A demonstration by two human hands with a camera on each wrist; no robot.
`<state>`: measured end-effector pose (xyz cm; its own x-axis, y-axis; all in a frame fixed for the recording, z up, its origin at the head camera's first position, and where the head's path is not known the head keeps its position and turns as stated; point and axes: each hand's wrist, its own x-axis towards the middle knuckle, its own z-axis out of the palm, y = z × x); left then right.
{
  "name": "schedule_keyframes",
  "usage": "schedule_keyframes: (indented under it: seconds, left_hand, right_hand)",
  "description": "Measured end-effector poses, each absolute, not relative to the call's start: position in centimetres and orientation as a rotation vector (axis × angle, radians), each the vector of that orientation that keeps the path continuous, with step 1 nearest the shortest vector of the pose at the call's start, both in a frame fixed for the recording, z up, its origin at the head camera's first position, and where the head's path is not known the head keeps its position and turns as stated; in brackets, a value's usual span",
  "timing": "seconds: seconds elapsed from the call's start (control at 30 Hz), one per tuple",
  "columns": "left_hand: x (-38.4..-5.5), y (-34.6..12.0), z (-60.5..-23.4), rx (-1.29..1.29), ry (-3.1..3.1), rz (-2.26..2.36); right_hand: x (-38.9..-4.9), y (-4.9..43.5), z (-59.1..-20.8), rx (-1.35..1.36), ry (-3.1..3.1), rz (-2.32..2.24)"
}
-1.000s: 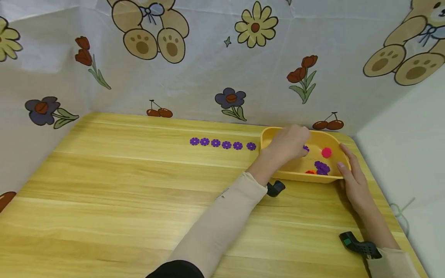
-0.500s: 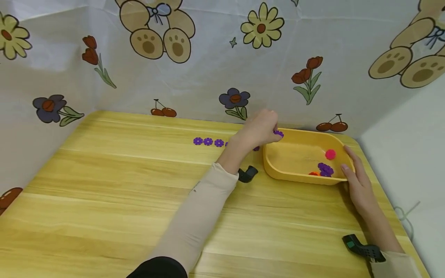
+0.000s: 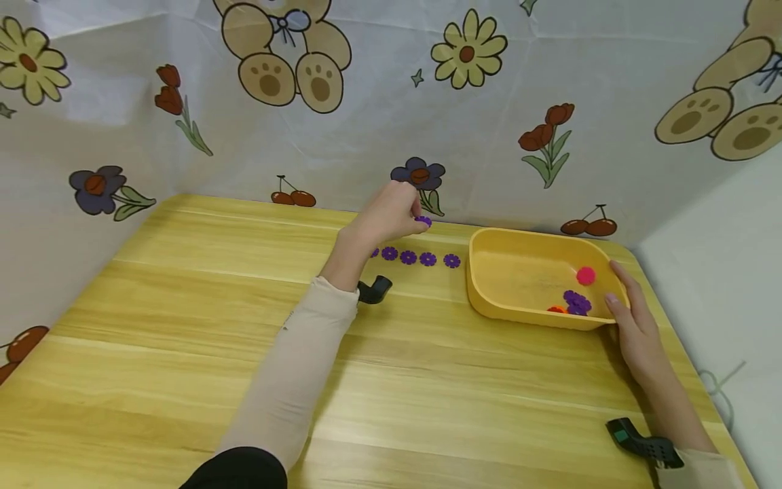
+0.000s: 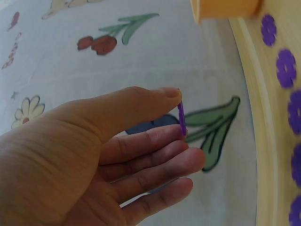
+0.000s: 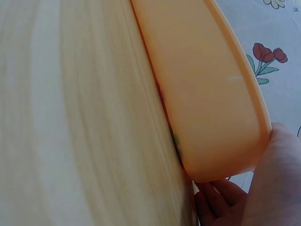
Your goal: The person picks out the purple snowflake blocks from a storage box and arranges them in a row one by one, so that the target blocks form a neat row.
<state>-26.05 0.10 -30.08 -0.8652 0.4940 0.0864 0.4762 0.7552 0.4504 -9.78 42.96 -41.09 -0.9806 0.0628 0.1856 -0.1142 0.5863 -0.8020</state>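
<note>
The left hand [image 3: 389, 212] pinches a purple disc [image 3: 423, 221] between thumb and forefinger near the row [image 3: 408, 257] of discs, while the right hand [image 3: 640, 333], well apart, grips the right end of the yellow tray [image 3: 519, 272].

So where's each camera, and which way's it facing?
Head: worn there, facing forward and down at the table; arms, left grip and right grip show.
Left wrist: worn there, facing the patterned sheet; left grip shows.
Right wrist: worn there, facing the tub; part of right grip shows.
Head and left wrist share the pinched purple flower.
</note>
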Motion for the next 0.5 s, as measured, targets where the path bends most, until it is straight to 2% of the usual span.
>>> schedule_keyframes:
  seconds: [0.5]
  left_hand:
    - [-26.0, -7.3, -30.4, 0.592, 2.947, 0.683]
  right_hand:
    - [-9.9, 43.2, -41.3, 0.017, -2.634, 1.347]
